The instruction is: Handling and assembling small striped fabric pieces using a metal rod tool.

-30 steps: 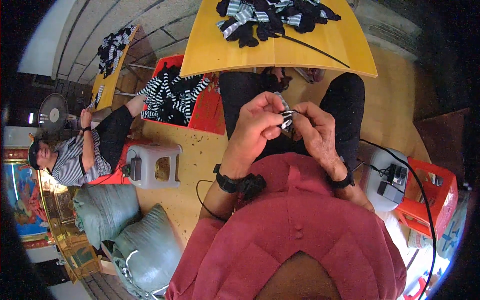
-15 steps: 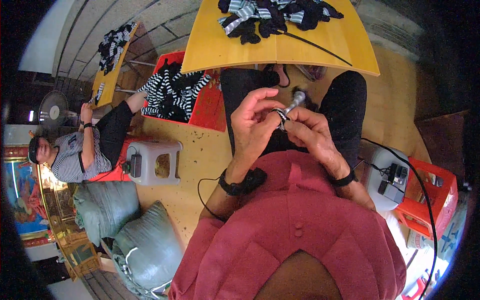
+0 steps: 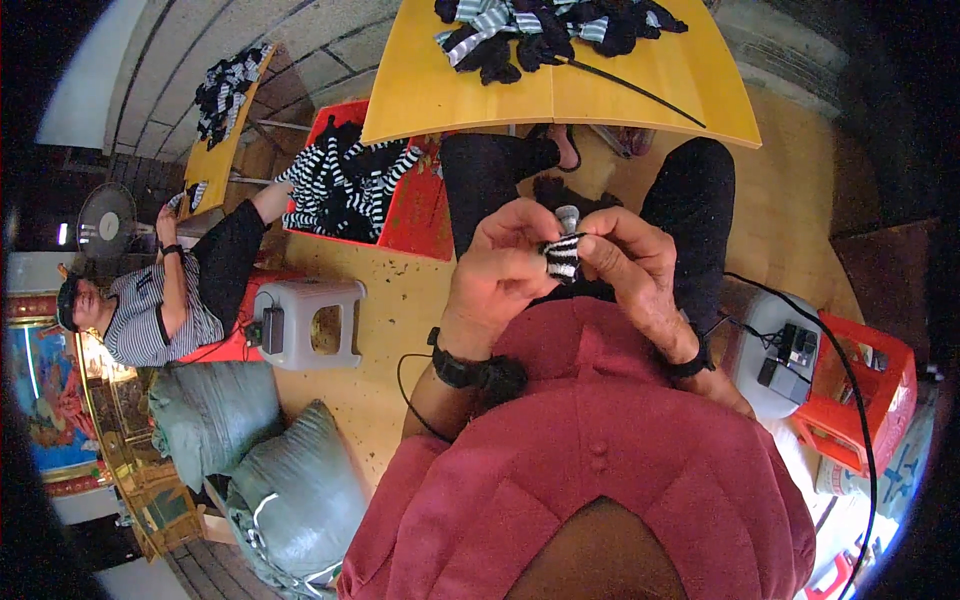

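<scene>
The left hand [image 3: 500,268] and right hand [image 3: 636,268] both pinch the striped cloth [image 3: 563,262] between them, right of the frame's centre, neither nearer.

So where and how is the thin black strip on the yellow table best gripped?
The black strip is probably best pinched at its right end, from the near side: that end lies bare on the yellow table near its edge, while the other meets the cloth pile.
</scene>
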{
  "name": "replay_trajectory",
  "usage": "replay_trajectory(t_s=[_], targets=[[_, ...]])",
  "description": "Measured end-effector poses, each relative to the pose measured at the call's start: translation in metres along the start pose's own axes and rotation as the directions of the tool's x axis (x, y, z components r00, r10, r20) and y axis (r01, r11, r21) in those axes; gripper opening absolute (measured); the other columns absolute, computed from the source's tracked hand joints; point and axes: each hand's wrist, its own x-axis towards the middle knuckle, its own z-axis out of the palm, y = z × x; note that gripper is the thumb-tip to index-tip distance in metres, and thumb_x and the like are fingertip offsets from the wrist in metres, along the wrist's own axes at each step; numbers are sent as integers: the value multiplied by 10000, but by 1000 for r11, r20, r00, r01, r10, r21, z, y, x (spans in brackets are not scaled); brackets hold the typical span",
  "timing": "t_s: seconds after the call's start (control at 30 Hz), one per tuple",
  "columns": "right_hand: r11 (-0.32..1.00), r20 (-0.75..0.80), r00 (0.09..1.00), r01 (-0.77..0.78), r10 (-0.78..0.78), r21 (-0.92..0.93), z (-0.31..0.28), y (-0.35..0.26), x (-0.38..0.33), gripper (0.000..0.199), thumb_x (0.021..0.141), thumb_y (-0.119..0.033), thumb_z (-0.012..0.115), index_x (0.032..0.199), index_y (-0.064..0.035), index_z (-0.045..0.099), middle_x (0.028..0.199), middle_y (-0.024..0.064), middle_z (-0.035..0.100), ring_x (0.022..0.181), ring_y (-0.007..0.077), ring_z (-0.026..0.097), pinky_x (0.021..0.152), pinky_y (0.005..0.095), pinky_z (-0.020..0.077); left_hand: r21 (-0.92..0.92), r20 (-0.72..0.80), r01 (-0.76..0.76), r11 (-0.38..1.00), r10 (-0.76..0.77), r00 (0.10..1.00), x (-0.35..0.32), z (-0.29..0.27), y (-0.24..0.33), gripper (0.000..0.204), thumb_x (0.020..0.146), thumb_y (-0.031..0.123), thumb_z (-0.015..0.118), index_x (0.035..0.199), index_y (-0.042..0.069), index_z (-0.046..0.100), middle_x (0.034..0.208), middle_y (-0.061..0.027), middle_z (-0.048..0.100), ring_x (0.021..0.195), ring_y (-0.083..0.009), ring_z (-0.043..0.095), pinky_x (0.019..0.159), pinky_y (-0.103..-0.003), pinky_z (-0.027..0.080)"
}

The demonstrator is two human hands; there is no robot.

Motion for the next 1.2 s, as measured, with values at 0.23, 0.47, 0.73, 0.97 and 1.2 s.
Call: replay_trajectory(t_s=[0.23,0.47,0.73,0.97,1.2], targets=[[986,-31,998,41,-47,-161,-7,-2,7,44,859,-45,565,876,-5,565,701,5,569,672,72,535,615,214,446,668,-200,-164,726,387,900,3,4,-10,283,685,-97,674,946,-21,595,924,-80,621,787,-121,593,666,-228,499],[1000,-103,995,-6,7,5,3,-5,2,40,864,-46,558,890,-16,567,682,-11,549,624,44,494,548,188,406,707,-270,-200,679,520,811,9,8,-16,260,697,-132,638,923,-17,578,907,-89,626,846,-154,608,744,-268,508],[996,-193,980,-32,48,84,4,11,2,47,862,-42,562,906,-26,561,710,-38,519,597,19,427,500,169,346,335,-296,-211,918,316,902,18,15,-7,353,721,-120,583,1008,45,463,914,-109,622,861,-175,599,791,-291,473],[998,-215,976,31,-42,-53,1,9,6,59,854,-35,574,911,-21,583,775,-28,560,683,26,470,587,167,389,363,-209,-34,931,117,971,17,7,-1,326,719,-64,606,981,61,457,952,-53,571,885,-124,550,806,-270,431],[990,-184,983,1,24,138,-2,2,4,71,853,-28,570,922,-18,586,779,-7,571,676,25,475,582,165,389,381,-180,-86,921,165,970,16,12,-7,353,695,-63,644,973,52,459,926,-52,575,857,-109,554,791,-250,436]])
